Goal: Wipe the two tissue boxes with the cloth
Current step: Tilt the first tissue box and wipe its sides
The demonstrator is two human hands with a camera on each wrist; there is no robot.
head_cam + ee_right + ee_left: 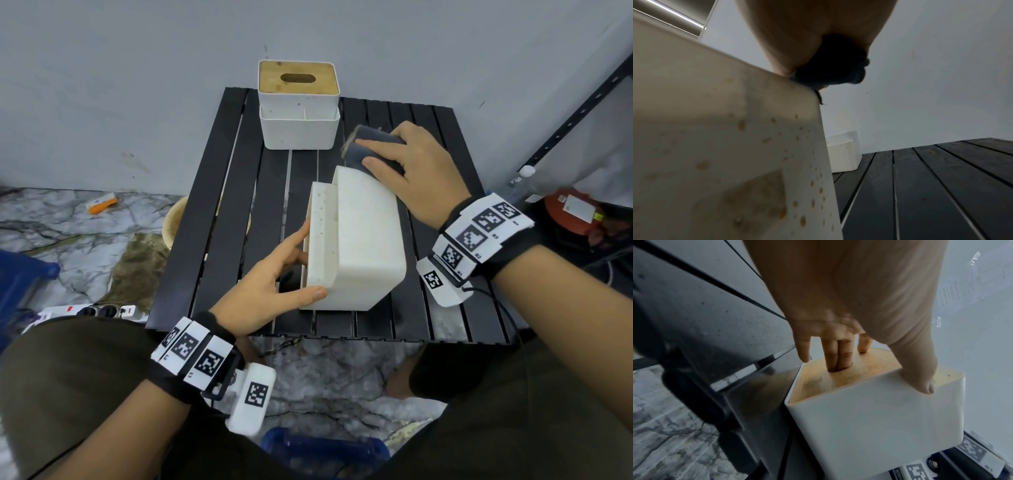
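Note:
A white tissue box (359, 240) lies on its side on the black slatted table (219, 212), its faces speckled with yellowish spots (740, 146). My left hand (301, 263) grips its near end: the thumb presses the white side (879, 418), and two fingers (838, 353) reach into the slot of the wooden lid (865, 369). My right hand (370, 152) holds a dark folded cloth (375, 134) against the box's far top edge; the right wrist view shows the cloth (834, 68) bunched on that corner. A second box (298, 102) with a bamboo lid stands upright at the table's back.
A grey wall rises right behind the table. A black metal shelf post (575, 113) and a red item (575, 212) stand at the right. On the marble floor to the left lie a power strip (102, 311), a round tub (174, 219) and a blue crate (20, 274).

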